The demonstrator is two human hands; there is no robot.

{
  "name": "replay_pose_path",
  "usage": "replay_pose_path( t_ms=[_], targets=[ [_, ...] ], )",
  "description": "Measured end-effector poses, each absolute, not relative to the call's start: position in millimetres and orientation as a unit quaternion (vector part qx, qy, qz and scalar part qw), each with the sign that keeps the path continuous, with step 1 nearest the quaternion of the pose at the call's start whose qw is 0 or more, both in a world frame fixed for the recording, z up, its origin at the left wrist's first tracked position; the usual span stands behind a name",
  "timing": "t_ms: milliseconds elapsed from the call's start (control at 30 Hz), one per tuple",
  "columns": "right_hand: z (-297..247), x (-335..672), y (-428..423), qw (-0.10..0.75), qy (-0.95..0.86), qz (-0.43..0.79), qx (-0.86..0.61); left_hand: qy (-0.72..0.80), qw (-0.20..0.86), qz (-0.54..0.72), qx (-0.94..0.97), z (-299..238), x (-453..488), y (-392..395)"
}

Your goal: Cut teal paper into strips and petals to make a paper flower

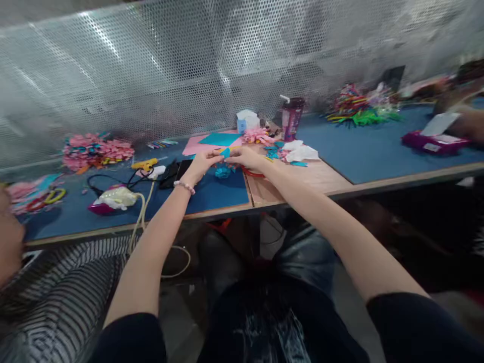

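A small blue paper piece (226, 153) is pinched between my two hands above the near side of the table. My left hand (204, 164), with a beaded bracelet at the wrist, closes its fingertips on the piece's left side. From the right, my right hand (244, 157) grips the same piece with its fingers together. Just below the hands lies a crumpled blue paper flower (223, 172). Behind them are a blue paper sheet (220, 139) and a pink paper sheet (192, 145). Red scissors-like handles show partly beneath my right hand.
A yellow glue gun (144, 164) with cords lies left, near a tissue pack (113, 198). Behind right stands a purple cup (292, 119) with a straw. Pink paper bundles (96, 150) lie far left. People sit on both sides; a perforated metal panel (181, 65) closes the back.
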State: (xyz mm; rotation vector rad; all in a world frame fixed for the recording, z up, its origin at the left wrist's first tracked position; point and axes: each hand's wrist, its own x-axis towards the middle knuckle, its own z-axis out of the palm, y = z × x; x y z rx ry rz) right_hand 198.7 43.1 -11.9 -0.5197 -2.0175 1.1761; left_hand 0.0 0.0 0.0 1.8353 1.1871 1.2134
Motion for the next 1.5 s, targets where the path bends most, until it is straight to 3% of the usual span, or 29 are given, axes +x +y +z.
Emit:
replay_pose_path(
  t_ms=[1500],
  targets=[
    [-15.2,194.0,41.8,0.372,-0.783,0.459,-0.196,0.447,0.351,0.468,0.677,-2.7,1.0,-1.1]
  ],
)
